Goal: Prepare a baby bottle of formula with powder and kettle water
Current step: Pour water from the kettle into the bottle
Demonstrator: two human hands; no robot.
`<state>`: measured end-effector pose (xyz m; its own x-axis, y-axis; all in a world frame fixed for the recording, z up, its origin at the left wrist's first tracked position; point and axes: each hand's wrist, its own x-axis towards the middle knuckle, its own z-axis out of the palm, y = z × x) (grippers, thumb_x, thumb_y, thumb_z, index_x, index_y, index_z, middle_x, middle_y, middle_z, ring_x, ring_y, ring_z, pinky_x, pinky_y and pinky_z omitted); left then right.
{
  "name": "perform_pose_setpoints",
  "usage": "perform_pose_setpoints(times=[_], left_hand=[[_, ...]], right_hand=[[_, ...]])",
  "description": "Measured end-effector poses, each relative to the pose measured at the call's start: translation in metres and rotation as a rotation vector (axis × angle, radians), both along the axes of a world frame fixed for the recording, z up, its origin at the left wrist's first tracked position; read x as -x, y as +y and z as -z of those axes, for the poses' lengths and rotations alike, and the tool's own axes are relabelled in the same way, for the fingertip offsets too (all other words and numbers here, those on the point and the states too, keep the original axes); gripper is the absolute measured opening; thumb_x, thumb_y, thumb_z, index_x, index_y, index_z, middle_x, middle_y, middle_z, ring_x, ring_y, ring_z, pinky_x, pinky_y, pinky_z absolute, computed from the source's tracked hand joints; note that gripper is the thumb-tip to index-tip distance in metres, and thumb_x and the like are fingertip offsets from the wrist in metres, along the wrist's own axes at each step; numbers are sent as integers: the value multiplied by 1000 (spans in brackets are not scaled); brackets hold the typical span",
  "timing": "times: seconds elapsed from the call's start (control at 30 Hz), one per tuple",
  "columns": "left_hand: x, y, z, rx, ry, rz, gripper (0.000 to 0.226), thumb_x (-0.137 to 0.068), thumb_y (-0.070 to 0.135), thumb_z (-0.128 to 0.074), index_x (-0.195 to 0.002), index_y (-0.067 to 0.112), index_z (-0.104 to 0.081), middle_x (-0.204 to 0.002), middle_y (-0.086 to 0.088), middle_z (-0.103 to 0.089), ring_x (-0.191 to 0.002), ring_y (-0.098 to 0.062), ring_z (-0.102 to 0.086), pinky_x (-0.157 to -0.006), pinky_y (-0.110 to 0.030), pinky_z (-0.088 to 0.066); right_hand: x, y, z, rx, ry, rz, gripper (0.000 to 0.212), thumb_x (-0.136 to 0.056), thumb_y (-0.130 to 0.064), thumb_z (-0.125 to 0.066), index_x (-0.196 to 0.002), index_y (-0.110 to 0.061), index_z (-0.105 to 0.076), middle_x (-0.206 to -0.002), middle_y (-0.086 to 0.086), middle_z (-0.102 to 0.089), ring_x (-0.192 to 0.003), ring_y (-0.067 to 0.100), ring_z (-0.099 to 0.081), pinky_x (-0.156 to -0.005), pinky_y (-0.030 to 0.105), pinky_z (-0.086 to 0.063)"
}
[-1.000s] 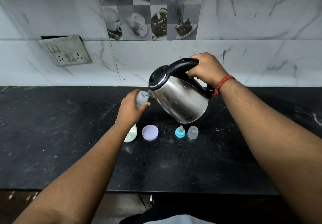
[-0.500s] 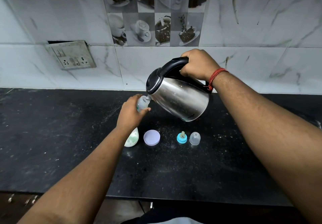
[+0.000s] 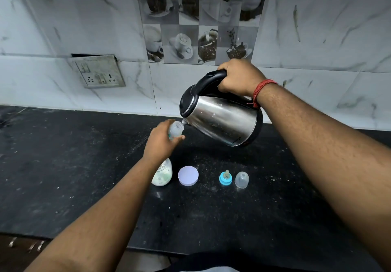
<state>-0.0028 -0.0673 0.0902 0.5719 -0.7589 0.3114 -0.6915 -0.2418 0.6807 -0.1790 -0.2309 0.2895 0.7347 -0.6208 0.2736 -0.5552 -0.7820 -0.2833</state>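
The baby bottle (image 3: 175, 130) is held up above the dark counter (image 3: 63, 176), a little left of the middle, its open neck tilted toward the kettle (image 3: 222, 119). It is gripped round its body by the left hand (image 3: 161, 142), fingers and thumb curled about it. The black handle of the kettle is clasped in the fist of the right hand (image 3: 239, 78), and the steel body is tipped down to the left so that the spout is set right at the bottle's mouth.

Compared with a second ago, the kettle is tilted more steeply and its base is lifted higher, while the bottle is kept at the same place under the spout. Pouring is judged to be under way; the stream itself is too small to be made out, and the water level cannot be told.

Nearer on the counter, a jar of powder (image 3: 162, 175) is partly hidden behind the left wrist, with a round lid (image 3: 188, 176) just to its right. Further right, the blue teat ring (image 3: 225, 178) and the clear cap (image 3: 241, 179) are set side by side, not yet fitted.
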Motion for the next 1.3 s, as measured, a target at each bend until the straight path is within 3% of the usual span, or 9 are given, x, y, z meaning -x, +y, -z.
perform_pose_setpoints(times=[0.43, 0.93, 1.3], left_hand=[[-11, -9, 5, -4, -23, 8, 52, -82, 41, -82, -128, 29, -59, -120, 4, -66, -108, -19, -61, -90, -40, -54], [-12, -13, 9, 29, 17, 23, 53, -82, 41, -82, -129, 30, -59, -118, 10, -66, -100, -9, -61, -83, -30, -49], [-14, -19, 11, 19, 40, 34, 56, -83, 42, -81, -131, 28, -58, -121, 9, -66, -104, -11, -62, -88, -33, -53]], right_hand=[[-17, -4, -5, 118, 69, -43, 7, -63, -19, -61, -68, -22, -58, -65, -2, -59, -63, 16, -55, -51, 24, -32], [-26, -3, -11, 169, 105, -82, 11, -65, -19, -57, -64, -30, -55, -65, -6, -59, -65, 14, -53, -54, 25, -36], [-33, -4, -12, 206, 130, -89, 14, -65, -19, -55, -71, -32, -57, -68, -6, -60, -67, 16, -54, -55, 26, -38]])
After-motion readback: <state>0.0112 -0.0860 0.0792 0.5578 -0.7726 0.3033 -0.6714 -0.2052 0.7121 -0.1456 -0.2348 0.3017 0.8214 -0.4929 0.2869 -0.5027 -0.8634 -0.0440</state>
